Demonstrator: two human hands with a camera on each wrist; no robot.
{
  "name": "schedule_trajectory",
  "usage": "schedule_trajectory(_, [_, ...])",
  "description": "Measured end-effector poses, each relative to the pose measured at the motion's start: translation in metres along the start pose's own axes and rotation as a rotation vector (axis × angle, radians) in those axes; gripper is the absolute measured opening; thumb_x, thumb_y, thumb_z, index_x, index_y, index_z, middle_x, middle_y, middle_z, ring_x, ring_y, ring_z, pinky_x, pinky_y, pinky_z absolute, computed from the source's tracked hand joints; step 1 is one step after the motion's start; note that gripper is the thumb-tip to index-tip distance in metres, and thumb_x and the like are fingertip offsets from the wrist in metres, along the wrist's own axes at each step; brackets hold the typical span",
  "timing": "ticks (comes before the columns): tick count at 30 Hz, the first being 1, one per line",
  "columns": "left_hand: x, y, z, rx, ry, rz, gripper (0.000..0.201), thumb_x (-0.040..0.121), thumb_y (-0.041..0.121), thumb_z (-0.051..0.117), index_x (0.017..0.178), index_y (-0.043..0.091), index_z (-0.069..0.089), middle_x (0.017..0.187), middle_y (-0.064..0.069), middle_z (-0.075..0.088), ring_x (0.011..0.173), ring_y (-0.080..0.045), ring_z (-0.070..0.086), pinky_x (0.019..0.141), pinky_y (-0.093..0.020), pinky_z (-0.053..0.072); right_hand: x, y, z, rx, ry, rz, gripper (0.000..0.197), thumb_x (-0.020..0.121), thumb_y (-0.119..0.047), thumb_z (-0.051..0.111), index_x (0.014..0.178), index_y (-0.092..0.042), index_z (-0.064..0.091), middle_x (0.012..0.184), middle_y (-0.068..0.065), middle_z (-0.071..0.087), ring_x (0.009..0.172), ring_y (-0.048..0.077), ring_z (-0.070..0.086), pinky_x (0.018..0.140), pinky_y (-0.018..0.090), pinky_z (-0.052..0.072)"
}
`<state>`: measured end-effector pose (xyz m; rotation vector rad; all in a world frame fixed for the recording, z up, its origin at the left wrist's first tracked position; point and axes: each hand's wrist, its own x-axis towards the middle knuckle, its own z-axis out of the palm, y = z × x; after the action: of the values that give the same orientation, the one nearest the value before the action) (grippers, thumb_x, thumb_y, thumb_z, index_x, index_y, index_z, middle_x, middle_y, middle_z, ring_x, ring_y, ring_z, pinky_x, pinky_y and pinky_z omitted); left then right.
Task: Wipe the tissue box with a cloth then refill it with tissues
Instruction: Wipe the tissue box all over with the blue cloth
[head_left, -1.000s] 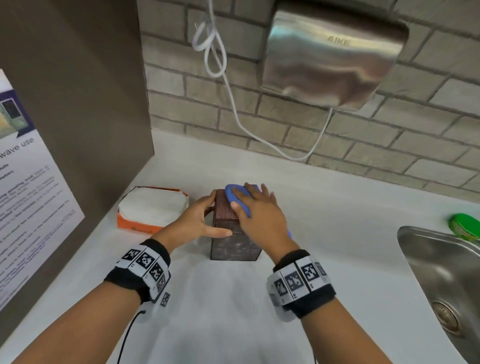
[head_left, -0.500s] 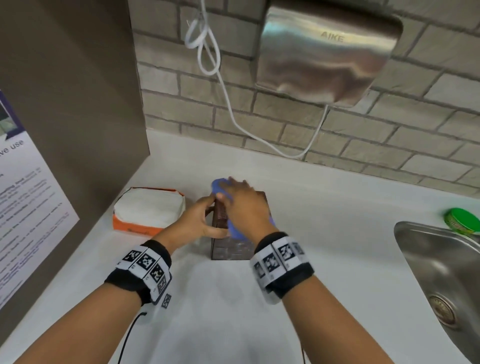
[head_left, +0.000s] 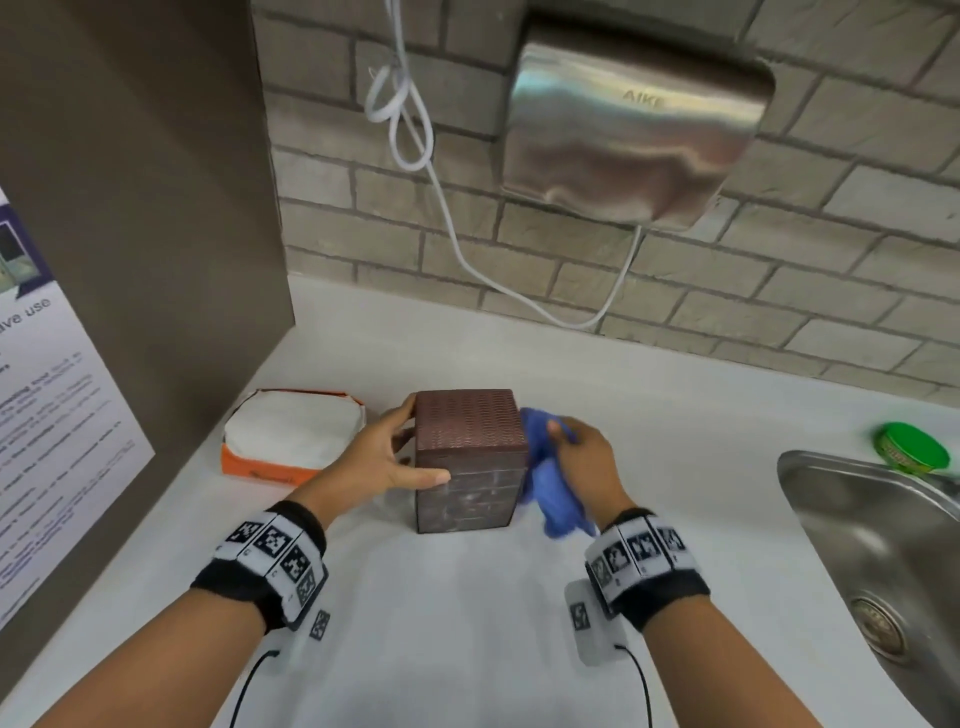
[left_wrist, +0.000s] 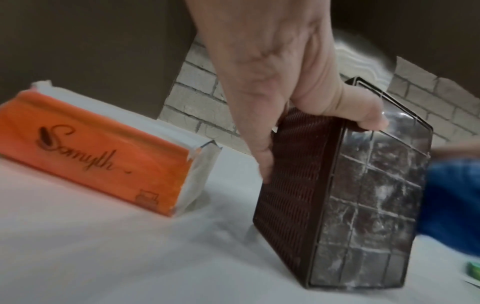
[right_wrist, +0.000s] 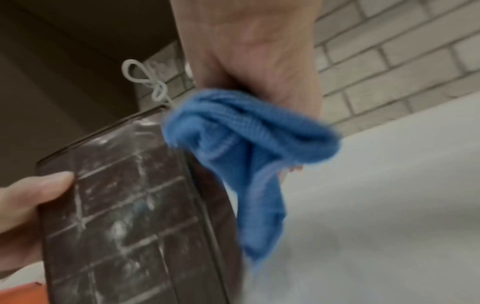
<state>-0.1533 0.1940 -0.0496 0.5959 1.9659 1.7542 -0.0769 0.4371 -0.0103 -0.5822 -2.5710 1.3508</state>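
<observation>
A dark brown tissue box (head_left: 467, 457) (left_wrist: 345, 185) (right_wrist: 135, 216) stands on end on the white counter (head_left: 467, 623); its gridded face toward me is streaked with white dust. My left hand (head_left: 384, 457) (left_wrist: 272, 86) grips its left side, thumb on the front face. My right hand (head_left: 587, 462) (right_wrist: 254, 51) holds a bunched blue cloth (head_left: 550, 478) (right_wrist: 249, 148) against the box's right side. An orange pack of white tissues (head_left: 291, 436) (left_wrist: 98, 148) lies to the left of the box.
A brown partition with a poster (head_left: 47, 415) closes off the left. A steel hand dryer (head_left: 634, 130) with a white cord (head_left: 415, 156) hangs on the brick wall. A steel sink (head_left: 883, 571) is at the right, with a green lid (head_left: 909, 447) behind it.
My right hand slid the blue cloth off the box's top and down to its right side. The left hand kept its hold on the box.
</observation>
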Motion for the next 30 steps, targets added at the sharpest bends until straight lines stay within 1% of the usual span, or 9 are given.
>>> schedule_trajectory(3, [-0.007, -0.006, -0.009, -0.132, 0.095, -0.004, 0.09, 0.05, 0.032, 0.095, 0.125, 0.053, 0.052, 0.13, 0.007, 0.063, 0.125, -0.015, 0.057, 0.107, -0.035, 0.045, -0.021, 0.026, -0.012, 0.505, 0.028, 0.112, 0.026, 0.101, -0.018, 0.041, 0.107, 0.001, 0.058, 0.093, 0.016, 0.066, 0.081, 0.025, 0.064, 0.066, 0.026, 0.055])
schedule_trajectory(5, [-0.012, -0.008, -0.012, -0.196, 0.155, 0.009, 0.086, 0.056, 0.022, 0.094, 0.13, 0.041, 0.054, 0.125, 0.004, 0.068, 0.121, -0.016, 0.061, 0.098, -0.028, 0.051, -0.033, 0.036, -0.018, 0.816, -0.047, 0.164, 0.029, 0.101, -0.013, 0.036, 0.127, -0.013, 0.049, 0.104, 0.01, 0.066, 0.088, 0.021, 0.067, 0.068, 0.022, 0.059])
schedule_trajectory(7, [-0.018, -0.005, -0.013, -0.271, 0.211, 0.043, 0.082, 0.058, 0.02, 0.093, 0.129, 0.032, 0.056, 0.123, 0.001, 0.069, 0.114, -0.015, 0.066, 0.084, -0.019, 0.055, -0.041, 0.043, -0.019, 0.889, -0.163, 0.223, 0.038, 0.101, -0.009, 0.036, 0.135, -0.024, 0.042, 0.108, 0.003, 0.066, 0.091, 0.019, 0.069, 0.07, 0.022, 0.059])
schedule_trajectory(10, [-0.031, 0.01, -0.015, -0.417, 0.233, 0.079, 0.107, 0.034, 0.044, 0.097, 0.129, 0.018, 0.056, 0.118, -0.006, 0.068, 0.086, -0.007, 0.073, 0.06, -0.013, 0.053, -0.05, 0.048, -0.011, 0.867, -0.349, 0.287, 0.041, 0.098, -0.012, 0.045, 0.138, -0.015, 0.046, 0.122, 0.011, 0.066, 0.108, 0.019, 0.067, 0.086, 0.024, 0.056])
schedule_trajectory(12, [-0.038, 0.017, -0.016, -0.501, 0.186, 0.097, 0.11, 0.029, 0.044, 0.098, 0.126, 0.014, 0.057, 0.11, -0.008, 0.07, 0.079, -0.008, 0.073, 0.054, -0.015, 0.053, -0.058, 0.042, -0.005, 0.865, -0.478, 0.282, 0.055, 0.089, -0.024, 0.059, 0.141, -0.016, 0.043, 0.133, 0.012, 0.06, 0.121, 0.023, 0.058, 0.093, 0.027, 0.053])
schedule_trajectory(17, [-0.046, 0.02, -0.015, -0.567, 0.059, 0.061, 0.095, 0.05, 0.031, 0.096, 0.133, 0.011, 0.053, 0.124, -0.015, 0.066, 0.112, -0.026, 0.066, 0.081, -0.034, 0.058, -0.068, 0.016, 0.007, 0.863, -0.647, 0.187, 0.084, 0.057, -0.036, 0.089, 0.126, -0.005, 0.052, 0.116, 0.012, 0.069, 0.106, 0.024, 0.067, 0.082, 0.028, 0.055])
schedule_trajectory(23, [-0.052, 0.021, -0.015, -0.526, -0.03, 0.038, 0.093, 0.054, 0.026, 0.095, 0.136, 0.015, 0.051, 0.126, -0.009, 0.066, 0.117, -0.023, 0.063, 0.089, -0.033, 0.055, -0.064, 0.005, 0.004, 0.83, -0.658, 0.148, 0.093, 0.056, -0.022, 0.092, 0.136, -0.007, 0.046, 0.126, 0.018, 0.063, 0.114, 0.032, 0.062, 0.087, 0.034, 0.055])
schedule_trajectory(27, [-0.052, 0.029, -0.034, -0.282, -0.085, 0.001, 0.132, 0.051, 0.038, 0.095, 0.152, 0.047, 0.01, 0.156, 0.024, 0.028, 0.139, -0.007, 0.041, 0.109, -0.037, 0.042, -0.06, 0.006, -0.004, 0.706, -0.586, 0.065, 0.089, 0.06, -0.015, 0.089, 0.136, -0.02, 0.043, 0.127, 0.015, 0.062, 0.116, 0.032, 0.061, 0.092, 0.039, 0.053])
schedule_trajectory(30, [-0.046, 0.048, -0.037, -0.073, -0.167, 0.034, 0.124, 0.058, 0.024, 0.094, 0.15, 0.05, 0.014, 0.155, 0.029, 0.027, 0.141, -0.002, 0.035, 0.113, -0.032, 0.038, -0.056, 0.004, -0.011, 0.6, -0.591, 0.017, 0.083, 0.068, -0.005, 0.081, 0.136, -0.028, 0.041, 0.13, 0.01, 0.06, 0.118, 0.027, 0.06, 0.097, 0.038, 0.05])
